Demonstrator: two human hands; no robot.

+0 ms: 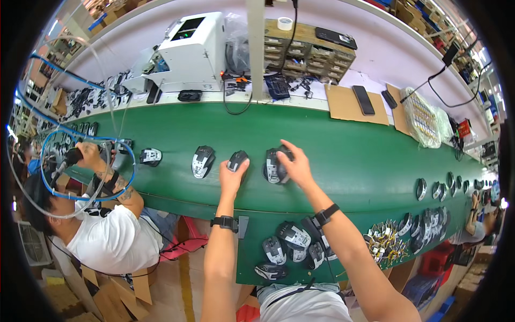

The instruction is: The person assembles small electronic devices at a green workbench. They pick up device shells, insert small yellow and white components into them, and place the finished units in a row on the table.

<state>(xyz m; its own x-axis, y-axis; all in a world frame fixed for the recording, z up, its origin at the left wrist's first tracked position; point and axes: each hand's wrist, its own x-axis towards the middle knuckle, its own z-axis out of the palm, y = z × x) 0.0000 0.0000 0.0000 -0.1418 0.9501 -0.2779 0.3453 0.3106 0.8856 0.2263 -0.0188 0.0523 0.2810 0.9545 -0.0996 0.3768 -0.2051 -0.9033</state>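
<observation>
On the green bench (pixel 354 155), my left hand (pixel 230 180) is closed round a small black computer mouse (pixel 237 160). To its right, my right hand (pixel 296 167) grips the side of another computer mouse (pixel 272 166), grey and black; the fingers partly cover it and are slightly blurred. Left of my hands lies an open-topped mouse (pixel 203 162) with pale inner parts showing. Farther left is a similar mouse (pixel 151 156). Close to my body several mice (pixel 294 235) lie in a loose pile between my forearms.
Beside my right forearm sits a heap of small wired parts (pixel 385 244), with more mice (pixel 429 228) beyond it. A co-worker (pixel 115 236) at left holds a dark tool (pixel 72 155) near blue hoses. Behind the bench stand a white machine (pixel 196 53), a drawer cabinet (pixel 308 53) and cardboard (pixel 343 104).
</observation>
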